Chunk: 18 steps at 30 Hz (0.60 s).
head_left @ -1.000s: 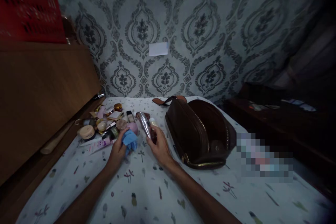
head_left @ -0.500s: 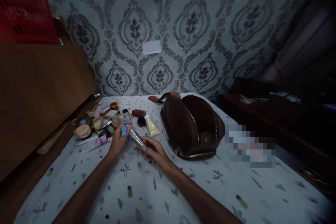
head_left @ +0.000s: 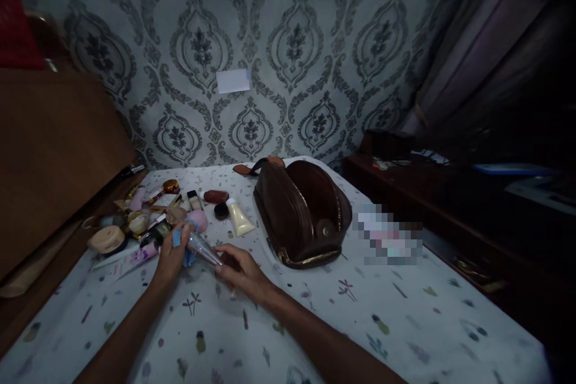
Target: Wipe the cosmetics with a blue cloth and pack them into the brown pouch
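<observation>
Between my two hands is a shiny silvery, see-through tapered tube [head_left: 203, 248], tilted down toward the right. My left hand [head_left: 171, 259] is closed around its upper end, together with a soft blue cloth-like piece [head_left: 189, 258]. My right hand [head_left: 243, 273] grips the lower end between thumb and fingers. A pink rounded thing [head_left: 198, 220] shows just beyond the left fingers; whether it joins the tube I cannot tell. Close by are a cream squeeze tube [head_left: 240, 220] with a white cap and a small round black-lidded jar [head_left: 221, 211].
An open brown zip bag [head_left: 288, 222] stands right of my hands. Cosmetics lie piled at left, including a beige jar [head_left: 108, 240] and a gold-lidded jar [head_left: 171, 186]. A wooden panel [head_left: 58, 138] borders the left; a dark ledge [head_left: 396, 192] lies at right.
The view has turned to the right, so everything sits further left. The silvery tube is still in both hands; the pink rounded thing shows more clearly past the left fingers.
</observation>
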### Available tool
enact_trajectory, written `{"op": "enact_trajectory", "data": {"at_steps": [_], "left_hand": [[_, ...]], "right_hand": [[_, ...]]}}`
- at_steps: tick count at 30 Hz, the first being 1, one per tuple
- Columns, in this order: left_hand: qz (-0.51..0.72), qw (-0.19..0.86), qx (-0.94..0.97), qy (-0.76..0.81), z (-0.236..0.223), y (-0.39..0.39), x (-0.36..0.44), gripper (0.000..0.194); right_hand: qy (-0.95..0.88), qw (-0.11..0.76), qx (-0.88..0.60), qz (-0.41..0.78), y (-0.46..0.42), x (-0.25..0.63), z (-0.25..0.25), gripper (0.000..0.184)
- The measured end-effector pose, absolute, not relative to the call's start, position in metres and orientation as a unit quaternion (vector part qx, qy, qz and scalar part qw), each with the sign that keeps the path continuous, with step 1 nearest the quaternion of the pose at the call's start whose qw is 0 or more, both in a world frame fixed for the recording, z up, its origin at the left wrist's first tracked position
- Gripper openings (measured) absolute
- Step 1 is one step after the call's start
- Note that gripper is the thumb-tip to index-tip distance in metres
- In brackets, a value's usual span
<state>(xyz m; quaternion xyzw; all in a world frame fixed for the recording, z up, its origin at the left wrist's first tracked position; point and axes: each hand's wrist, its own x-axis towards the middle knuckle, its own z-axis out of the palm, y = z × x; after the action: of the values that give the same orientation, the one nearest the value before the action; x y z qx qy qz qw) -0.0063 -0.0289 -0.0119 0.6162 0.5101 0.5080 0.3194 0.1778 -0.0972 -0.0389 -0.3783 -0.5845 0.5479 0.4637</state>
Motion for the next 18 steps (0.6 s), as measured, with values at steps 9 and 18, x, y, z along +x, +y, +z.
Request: {"op": "enact_trajectory", "data": {"at_steps": [9,18], "left_hand": [[0.501,0.345,0.585,0.536,-0.014,-0.032,-0.001,0.061],[0.464,0.349,0.644,0.498,-0.026,-0.027,-0.006,0.057]], "right_hand": [[-0.671,0.489,-0.493,0.259,-0.102,0.171,-0.037,0.045],[-0.695,0.463,-0.520,0.180,-0.096,0.178,-0.046,0.047]]}}
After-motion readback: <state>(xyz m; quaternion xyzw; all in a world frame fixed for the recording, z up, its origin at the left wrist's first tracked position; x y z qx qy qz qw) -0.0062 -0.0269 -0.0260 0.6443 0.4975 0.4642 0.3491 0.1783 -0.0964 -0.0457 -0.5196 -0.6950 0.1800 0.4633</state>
